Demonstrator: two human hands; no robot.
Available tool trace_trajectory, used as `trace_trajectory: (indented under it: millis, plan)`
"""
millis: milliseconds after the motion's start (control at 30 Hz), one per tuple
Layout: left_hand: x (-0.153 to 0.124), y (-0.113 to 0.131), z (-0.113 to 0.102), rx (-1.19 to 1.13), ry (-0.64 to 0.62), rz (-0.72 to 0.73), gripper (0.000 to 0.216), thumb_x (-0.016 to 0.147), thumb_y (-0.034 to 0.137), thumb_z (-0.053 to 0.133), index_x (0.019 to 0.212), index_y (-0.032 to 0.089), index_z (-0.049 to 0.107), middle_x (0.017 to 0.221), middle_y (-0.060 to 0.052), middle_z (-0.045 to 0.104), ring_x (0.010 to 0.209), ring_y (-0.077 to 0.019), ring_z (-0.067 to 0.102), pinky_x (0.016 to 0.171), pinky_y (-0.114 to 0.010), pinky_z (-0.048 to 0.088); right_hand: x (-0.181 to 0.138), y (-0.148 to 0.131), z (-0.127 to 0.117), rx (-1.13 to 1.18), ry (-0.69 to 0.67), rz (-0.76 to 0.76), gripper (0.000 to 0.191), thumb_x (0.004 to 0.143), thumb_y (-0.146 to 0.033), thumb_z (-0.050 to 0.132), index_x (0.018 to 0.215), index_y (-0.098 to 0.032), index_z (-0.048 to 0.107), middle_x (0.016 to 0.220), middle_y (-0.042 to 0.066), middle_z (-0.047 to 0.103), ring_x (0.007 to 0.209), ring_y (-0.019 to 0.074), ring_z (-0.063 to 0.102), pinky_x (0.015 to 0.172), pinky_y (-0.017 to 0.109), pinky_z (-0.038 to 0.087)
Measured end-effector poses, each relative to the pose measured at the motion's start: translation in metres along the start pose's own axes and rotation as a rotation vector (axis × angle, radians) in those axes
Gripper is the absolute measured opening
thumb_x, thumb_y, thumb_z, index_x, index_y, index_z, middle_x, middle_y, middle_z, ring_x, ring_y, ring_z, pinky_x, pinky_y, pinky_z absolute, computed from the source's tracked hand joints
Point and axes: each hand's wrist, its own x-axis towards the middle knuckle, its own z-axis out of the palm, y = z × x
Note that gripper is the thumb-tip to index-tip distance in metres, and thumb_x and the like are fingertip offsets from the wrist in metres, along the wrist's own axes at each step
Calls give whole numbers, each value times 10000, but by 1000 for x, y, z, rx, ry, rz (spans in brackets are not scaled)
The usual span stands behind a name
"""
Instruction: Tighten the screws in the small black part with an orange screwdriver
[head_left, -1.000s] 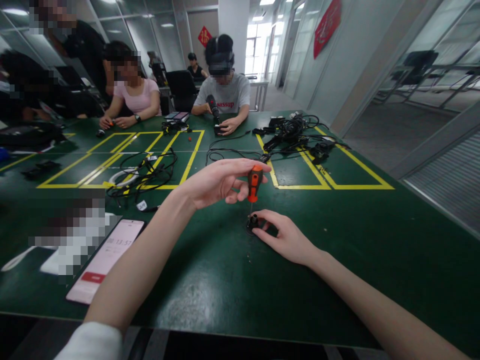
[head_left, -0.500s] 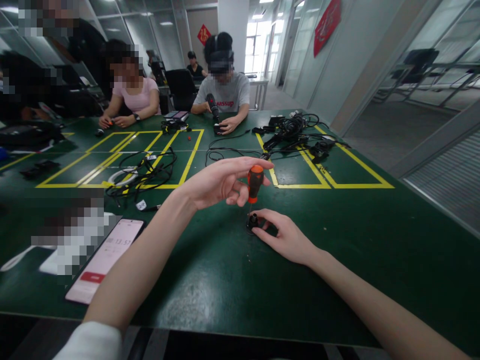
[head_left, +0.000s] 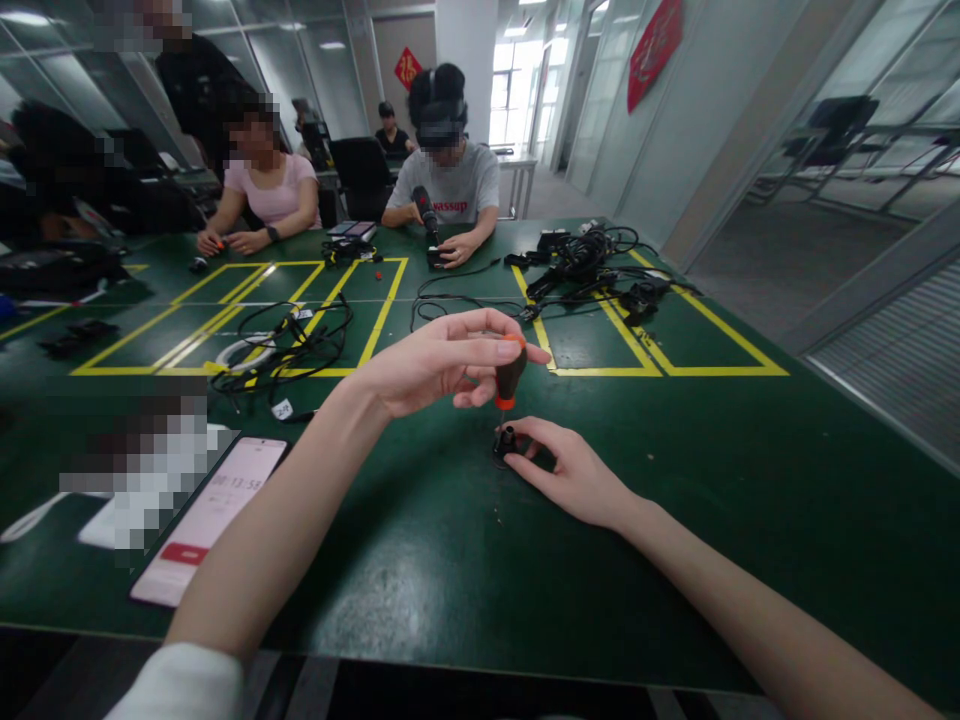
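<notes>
My left hand (head_left: 461, 365) is closed round the handle of a short screwdriver (head_left: 511, 375), orange and dark, its thumb and fingers near the top of the grip. The screwdriver stands nearly upright, and its thin shaft reaches down to a small black part (head_left: 505, 446) on the green table. Where exactly the tip sits is too small to make out. Pinched from the right by the thumb and fingers of my right hand (head_left: 562, 465), the black part stays against the tabletop.
A phone (head_left: 217, 520) showing a timer lies at the left. Tangled black cables (head_left: 581, 265) lie at the back right, more cables (head_left: 300, 345) at the left. Across the table (head_left: 675, 590), a person (head_left: 450, 190) holds a power screwdriver; another person (head_left: 274, 195) sits beside.
My left thumb and fingers have shifted round the top of the screwdriver handle, the thumb now lying across it. My right hand and the black part have stayed in place.
</notes>
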Motion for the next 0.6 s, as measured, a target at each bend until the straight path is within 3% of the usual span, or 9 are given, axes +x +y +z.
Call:
trace_trajectory:
  millis: [133, 267, 367, 600]
  plan:
    - [1, -1, -2, 6, -57, 1, 353, 831, 354, 818, 980, 159, 565, 1036, -110, 783, 510, -73, 630, 426, -161, 399, 0, 0, 0, -4, -1, -4, 219, 965, -269, 607, 1164, -209, 677, 1110, 94, 754, 897, 216, 708, 776, 377, 618]
    - [3, -3, -2, -27, -70, 2, 347, 894, 435, 725, 1059, 158, 596, 971, -85, 778, 511, -93, 645, 401, -159, 387, 0, 1, 0, 10, -1, -8, 217, 966, -270, 606, 1165, -214, 674, 1113, 94, 754, 908, 217, 711, 775, 376, 624]
    - [3, -3, -1, -23, -43, -13, 330, 900, 386, 725, 1122, 165, 623, 979, -66, 766, 512, -89, 642, 384, -157, 364, 0, 1, 1, 19, 2, -8, 215, 967, -274, 603, 1161, -211, 672, 1110, 94, 751, 913, 217, 710, 781, 374, 623]
    - [0, 0, 2, -2, 25, 14, 323, 794, 278, 841, 1060, 149, 708, 931, -34, 723, 499, -24, 531, 415, -150, 312, 0, 1, 1, 7, -5, 0, 237, 968, -280, 597, 1184, -211, 668, 1119, 97, 755, 908, 219, 712, 784, 384, 625]
